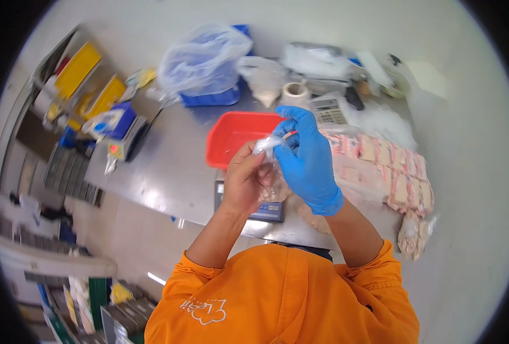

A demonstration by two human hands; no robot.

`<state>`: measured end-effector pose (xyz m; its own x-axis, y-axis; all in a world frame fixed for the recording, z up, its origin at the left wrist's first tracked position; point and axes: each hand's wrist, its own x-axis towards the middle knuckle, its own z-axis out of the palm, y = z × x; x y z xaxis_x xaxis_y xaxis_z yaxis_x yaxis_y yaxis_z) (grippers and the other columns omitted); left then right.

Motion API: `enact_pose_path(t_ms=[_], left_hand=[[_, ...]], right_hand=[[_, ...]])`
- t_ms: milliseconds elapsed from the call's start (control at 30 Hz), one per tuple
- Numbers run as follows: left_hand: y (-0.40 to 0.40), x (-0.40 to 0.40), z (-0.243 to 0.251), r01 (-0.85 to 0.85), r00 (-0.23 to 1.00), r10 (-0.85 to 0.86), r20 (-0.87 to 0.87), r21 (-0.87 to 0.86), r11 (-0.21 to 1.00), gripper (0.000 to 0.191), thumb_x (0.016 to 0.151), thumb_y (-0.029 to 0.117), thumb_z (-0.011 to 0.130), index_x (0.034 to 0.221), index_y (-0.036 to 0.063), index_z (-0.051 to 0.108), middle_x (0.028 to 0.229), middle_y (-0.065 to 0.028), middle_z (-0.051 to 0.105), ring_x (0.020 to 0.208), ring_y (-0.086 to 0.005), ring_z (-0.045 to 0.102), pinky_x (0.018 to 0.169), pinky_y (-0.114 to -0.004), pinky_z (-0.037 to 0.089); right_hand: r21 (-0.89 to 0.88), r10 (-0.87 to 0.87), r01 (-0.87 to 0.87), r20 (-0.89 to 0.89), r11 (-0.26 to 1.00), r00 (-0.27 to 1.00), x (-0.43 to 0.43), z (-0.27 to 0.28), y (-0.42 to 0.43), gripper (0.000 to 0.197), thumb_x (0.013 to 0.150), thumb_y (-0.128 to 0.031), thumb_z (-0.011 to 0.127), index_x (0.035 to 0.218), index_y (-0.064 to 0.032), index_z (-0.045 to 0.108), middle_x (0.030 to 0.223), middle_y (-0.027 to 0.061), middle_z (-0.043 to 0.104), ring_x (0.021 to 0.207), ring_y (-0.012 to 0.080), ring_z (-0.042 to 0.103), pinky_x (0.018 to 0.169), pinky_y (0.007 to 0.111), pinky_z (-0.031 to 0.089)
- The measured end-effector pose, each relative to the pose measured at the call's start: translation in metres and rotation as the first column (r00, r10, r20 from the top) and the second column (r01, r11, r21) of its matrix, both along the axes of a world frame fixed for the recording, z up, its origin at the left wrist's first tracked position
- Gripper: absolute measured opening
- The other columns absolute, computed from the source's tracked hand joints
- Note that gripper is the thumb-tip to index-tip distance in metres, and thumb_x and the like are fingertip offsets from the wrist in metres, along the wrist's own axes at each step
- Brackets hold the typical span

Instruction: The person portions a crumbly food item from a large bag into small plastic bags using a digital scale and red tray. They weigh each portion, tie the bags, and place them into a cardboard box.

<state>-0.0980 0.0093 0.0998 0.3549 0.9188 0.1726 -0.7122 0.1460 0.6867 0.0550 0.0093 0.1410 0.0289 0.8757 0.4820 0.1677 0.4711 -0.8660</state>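
Note:
A clear plastic bag with pale contents hangs in front of me, its gathered neck pointing up. My bare left hand grips the bag just below the neck. On my right hand is a blue glove; its thumb and curled fingers are at the bag's neck, while the index finger arches above. Beneath the bag, partly hidden, is a digital scale with buttons on its front. A red plastic tub stands just beyond my hands.
On the metal table, packed bags with pink print lie in rows at right. A calculator, a tape roll and a bag-lined blue crate stand behind. Another scale is at left, near yellow bins.

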Motion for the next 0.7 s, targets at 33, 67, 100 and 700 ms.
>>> enact_pose_path(t_ms=[33,67,100,700], left_hand=[[0.003,0.015,0.004,0.089,0.996,-0.089,-0.027,0.007,0.996,0.041,0.096,0.022,0.054,0.126,-0.0048,0.056,0.097,-0.0089,0.065,0.067,-0.0117,0.057,0.063,-0.025,0.051],[0.001,0.033,0.008,0.108,0.985,-0.106,-0.139,0.007,0.994,0.046,0.092,0.026,0.053,0.123,-0.0078,0.056,0.096,-0.0102,0.066,0.071,-0.0157,0.060,0.065,-0.029,0.053],[0.001,0.047,0.007,0.153,0.974,-0.149,-0.170,0.010,0.988,0.043,0.092,0.027,0.054,0.118,-0.0063,0.057,0.094,-0.0105,0.066,0.073,-0.0169,0.062,0.066,-0.029,0.053],[-0.067,0.293,-0.113,0.810,0.435,-0.732,-0.525,-0.127,0.572,0.025,0.104,0.017,0.046,0.119,0.0015,0.058,0.102,-0.0048,0.065,0.081,-0.0137,0.067,0.072,-0.028,0.055]], right_hand=[[-0.042,-0.028,0.026,-0.032,0.999,0.999,0.017,0.003,-0.004,0.043,0.082,-0.005,0.063,0.124,-0.0078,0.056,0.090,0.0142,0.062,0.074,0.0279,0.064,0.068,0.038,0.052],[-0.048,-0.104,0.111,0.126,0.993,0.987,0.036,0.007,-0.009,0.034,0.080,-0.008,0.068,0.112,-0.0071,0.060,0.091,0.0126,0.063,0.075,0.0282,0.064,0.070,0.038,0.052],[0.032,-0.105,0.100,0.224,0.994,0.969,0.057,0.009,-0.018,0.032,0.080,-0.010,0.070,0.111,-0.0080,0.061,0.090,0.0111,0.062,0.075,0.0265,0.063,0.069,0.036,0.051],[0.008,-0.385,0.429,0.456,0.903,0.802,0.287,-0.028,-0.138,0.009,0.084,-0.011,0.070,0.091,-0.0045,0.068,0.081,0.0085,0.063,0.071,0.0243,0.060,0.064,0.033,0.048]])
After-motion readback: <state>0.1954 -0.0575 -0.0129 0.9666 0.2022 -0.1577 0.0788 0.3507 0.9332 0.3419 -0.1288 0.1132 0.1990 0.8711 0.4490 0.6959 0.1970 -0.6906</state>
